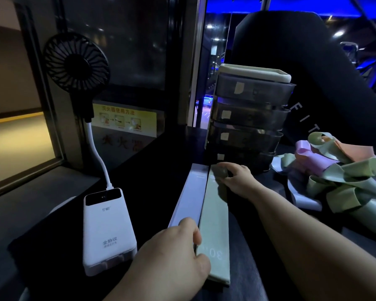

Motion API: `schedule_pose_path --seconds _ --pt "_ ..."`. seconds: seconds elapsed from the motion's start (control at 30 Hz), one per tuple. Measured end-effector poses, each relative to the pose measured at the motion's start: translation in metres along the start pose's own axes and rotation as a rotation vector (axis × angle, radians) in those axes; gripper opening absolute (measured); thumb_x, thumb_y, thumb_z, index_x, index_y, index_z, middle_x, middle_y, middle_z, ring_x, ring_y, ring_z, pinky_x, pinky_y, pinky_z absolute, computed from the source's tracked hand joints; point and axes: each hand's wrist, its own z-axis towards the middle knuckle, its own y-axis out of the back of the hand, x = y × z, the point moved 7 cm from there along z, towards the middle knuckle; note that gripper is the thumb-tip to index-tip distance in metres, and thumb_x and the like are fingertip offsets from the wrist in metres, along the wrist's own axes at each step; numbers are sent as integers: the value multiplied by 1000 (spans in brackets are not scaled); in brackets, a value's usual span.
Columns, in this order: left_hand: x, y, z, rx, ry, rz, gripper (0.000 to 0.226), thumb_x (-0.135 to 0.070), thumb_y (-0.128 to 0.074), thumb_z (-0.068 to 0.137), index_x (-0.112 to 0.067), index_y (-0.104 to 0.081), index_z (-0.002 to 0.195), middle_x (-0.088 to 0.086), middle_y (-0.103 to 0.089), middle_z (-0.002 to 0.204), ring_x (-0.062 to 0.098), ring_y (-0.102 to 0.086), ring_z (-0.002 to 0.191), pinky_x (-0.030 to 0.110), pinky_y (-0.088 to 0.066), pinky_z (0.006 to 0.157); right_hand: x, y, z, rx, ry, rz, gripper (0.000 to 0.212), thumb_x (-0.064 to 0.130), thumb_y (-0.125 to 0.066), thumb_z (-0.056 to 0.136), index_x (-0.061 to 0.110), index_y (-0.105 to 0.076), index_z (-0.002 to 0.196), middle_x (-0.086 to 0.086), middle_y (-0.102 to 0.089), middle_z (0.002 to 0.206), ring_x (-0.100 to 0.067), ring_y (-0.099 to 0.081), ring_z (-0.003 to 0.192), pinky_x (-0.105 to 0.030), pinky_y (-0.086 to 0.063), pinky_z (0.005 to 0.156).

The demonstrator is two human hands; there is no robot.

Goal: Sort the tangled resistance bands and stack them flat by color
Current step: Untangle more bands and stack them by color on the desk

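Observation:
Two resistance bands lie flat side by side on the dark table: a pale lavender band [189, 198] on the left and a pale green band [216, 222] on the right, printed "30" near its close end. My left hand [174, 255] pinches the green band's near left edge with thumb and curled fingers. My right hand [234, 179] holds the far end of the green band, fingers curled on it. A tangled heap of green, lilac and peach bands [343, 177] sits at the right.
A stack of smoky plastic drawers [248, 118] stands just behind my right hand. A white power bank [108, 231] lies left of the bands, cabled to a black fan [76, 61]. A black padded seat [302, 61] looms behind the heap.

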Motion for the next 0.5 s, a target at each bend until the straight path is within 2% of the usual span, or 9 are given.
schedule_pose_path --seconds 0.17,0.3,0.5 --pt "1 -1 3 -10 -3 19 14 -37 -49 86 -34 -41 97 -10 -61 88 4 -56 87 22 -44 74 3 1 1 -15 25 -77 49 19 -58 87 42 -54 131 13 -49 143 -23 -31 135 -38 -26 114" --pt "0 0 3 -10 -21 21 13 -39 -48 87 -34 -41 98 -10 -59 86 4 -55 87 23 -46 78 3 2 -1 -25 17 -60 51 17 -58 86 41 -54 130 12 -48 143 -22 -30 136 -38 -26 115" --pt "1 1 2 -15 -46 -12 10 -39 -47 88 -36 -43 97 -11 -57 79 4 -50 73 26 -48 76 1 1 1 -45 21 -36 50 16 -61 82 38 -58 127 10 -53 139 -20 -36 135 -40 -30 113"
